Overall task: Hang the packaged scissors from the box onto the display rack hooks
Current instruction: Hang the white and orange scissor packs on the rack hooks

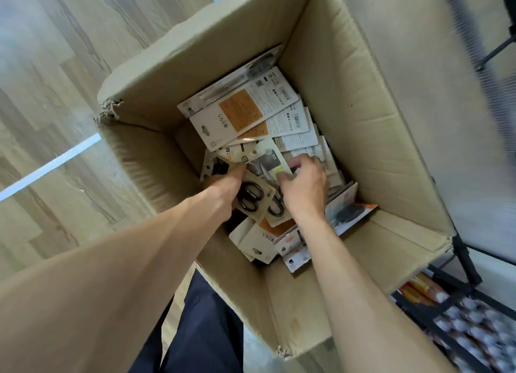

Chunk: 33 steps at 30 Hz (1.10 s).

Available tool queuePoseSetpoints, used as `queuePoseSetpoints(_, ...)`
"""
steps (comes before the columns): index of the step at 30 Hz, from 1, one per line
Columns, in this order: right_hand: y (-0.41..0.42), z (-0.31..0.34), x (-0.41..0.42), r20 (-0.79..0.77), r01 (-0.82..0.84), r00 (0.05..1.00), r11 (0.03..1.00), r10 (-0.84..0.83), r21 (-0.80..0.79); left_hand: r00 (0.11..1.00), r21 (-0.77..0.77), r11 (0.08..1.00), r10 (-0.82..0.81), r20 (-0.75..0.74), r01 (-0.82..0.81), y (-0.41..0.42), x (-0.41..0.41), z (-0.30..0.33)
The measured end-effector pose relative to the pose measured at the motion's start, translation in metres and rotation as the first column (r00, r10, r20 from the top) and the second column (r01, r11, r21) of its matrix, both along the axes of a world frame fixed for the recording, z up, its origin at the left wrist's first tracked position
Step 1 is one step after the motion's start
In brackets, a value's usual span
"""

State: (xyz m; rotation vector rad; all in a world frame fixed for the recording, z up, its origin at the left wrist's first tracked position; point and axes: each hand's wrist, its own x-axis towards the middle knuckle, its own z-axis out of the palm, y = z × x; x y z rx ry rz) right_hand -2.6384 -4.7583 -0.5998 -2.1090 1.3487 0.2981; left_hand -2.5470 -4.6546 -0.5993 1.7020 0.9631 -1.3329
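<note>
Both hands reach into the cardboard box point(349, 99) among the packaged scissors.

The left hand point(226, 188) grips a scissors pack point(255, 196) with black handles, thumb on top; the right hand point(305, 185) just beside it holds a second pack point(276, 205), fingers curled over its card. More packs point(243, 113) lie heaped beyond the hands, and others point(262, 241) nearer the wrists. The display rack point(469, 311) stands right of the right forearm.
</note>
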Motion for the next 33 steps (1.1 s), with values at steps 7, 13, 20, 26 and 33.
queuePoseSetpoints(7,0.004,0.057,-0.018,0.027,0.113,0.993,0.991,-0.115,0.070,0.722,0.219,0.779,-0.627,0.292,0.588,0.016,-0.009,0.058)
queuePoseSetpoints(13,0.025,0.149,-0.049,0.106,0.403,0.900,0.901,-0.422,0.163,0.262,0.199,0.515,-0.686,0.679,0.834,0.044,0.003,0.166)
queuePoseSetpoints(20,0.071,0.266,-0.075,0.304,0.587,0.711,0.774,-0.633,0.238,0.068,0.242,0.399,-0.624,0.778,0.885,0.071,0.031,0.256)
queuePoseSetpoints(26,0.094,0.313,-0.122,0.419,0.785,0.393,0.536,-0.818,0.310,-0.075,0.221,0.190,-0.572,0.817,0.956,0.054,0.002,0.289)
queuePoseSetpoints(33,0.078,0.342,-0.196,0.532,0.867,0.152,0.371,-0.833,0.333,-0.217,0.238,-0.002,-0.415,0.883,0.971,0.004,-0.062,0.322)
